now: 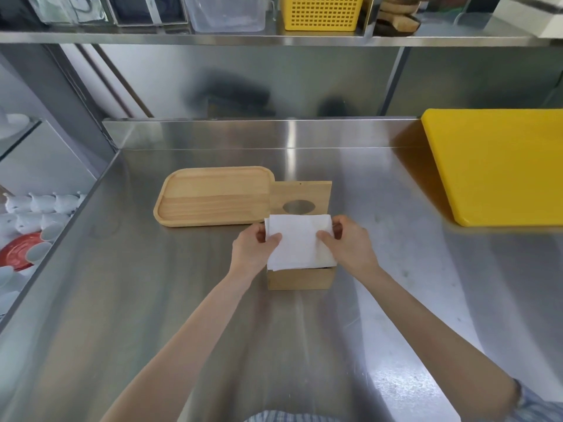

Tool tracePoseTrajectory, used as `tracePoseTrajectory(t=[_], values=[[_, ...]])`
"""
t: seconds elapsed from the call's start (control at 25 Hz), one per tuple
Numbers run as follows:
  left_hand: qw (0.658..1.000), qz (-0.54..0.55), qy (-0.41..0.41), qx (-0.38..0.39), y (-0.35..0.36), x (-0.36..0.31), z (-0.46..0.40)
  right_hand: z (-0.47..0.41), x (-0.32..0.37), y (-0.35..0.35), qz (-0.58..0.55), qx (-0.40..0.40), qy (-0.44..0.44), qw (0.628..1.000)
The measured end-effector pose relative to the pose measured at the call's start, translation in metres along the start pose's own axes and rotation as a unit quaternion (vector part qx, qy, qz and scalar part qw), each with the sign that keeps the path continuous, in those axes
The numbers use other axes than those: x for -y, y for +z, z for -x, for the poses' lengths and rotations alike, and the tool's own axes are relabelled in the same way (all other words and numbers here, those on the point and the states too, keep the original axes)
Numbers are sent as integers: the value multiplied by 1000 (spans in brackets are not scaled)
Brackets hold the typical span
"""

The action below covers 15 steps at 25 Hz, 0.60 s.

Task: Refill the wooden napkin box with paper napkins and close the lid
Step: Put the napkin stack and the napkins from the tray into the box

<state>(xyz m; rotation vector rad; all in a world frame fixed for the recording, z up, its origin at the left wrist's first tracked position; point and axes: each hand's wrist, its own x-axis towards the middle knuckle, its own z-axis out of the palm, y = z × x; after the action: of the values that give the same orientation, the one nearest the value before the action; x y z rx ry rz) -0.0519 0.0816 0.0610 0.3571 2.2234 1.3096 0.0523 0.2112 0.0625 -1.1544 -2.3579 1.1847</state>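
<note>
Both hands, left hand [254,245] & right hand [347,239], pinch the napkin stack [300,243] at frame centre, over the open wooden box [300,278]. Lid [300,197] lies just behind. Risk: stack sits skewed w/ edges overhanging, could snag rim, crumple.

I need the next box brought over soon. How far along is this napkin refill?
Done: the lid is off, lying behind the wooden box. In hand: the left hand and right hand hold the napkin stack at the box's open top, not yet seated. Left: pushing the napkins in and closing the lid.
</note>
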Motion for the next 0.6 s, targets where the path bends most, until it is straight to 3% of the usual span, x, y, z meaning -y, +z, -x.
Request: tracePoseTrajectory(t=[0.24, 0.44, 0.6], values=[[966, -229, 111, -40, 19, 3, -11, -11, 0, 15, 186, 23, -42, 981], [875, -443, 187, -61, 26, 9, -17, -11, 5, 18, 316, 50, -76, 944], [824, -521, 221, -36, 30, 15, -20, -14, 5, 24, 370, 73, -72, 923]])
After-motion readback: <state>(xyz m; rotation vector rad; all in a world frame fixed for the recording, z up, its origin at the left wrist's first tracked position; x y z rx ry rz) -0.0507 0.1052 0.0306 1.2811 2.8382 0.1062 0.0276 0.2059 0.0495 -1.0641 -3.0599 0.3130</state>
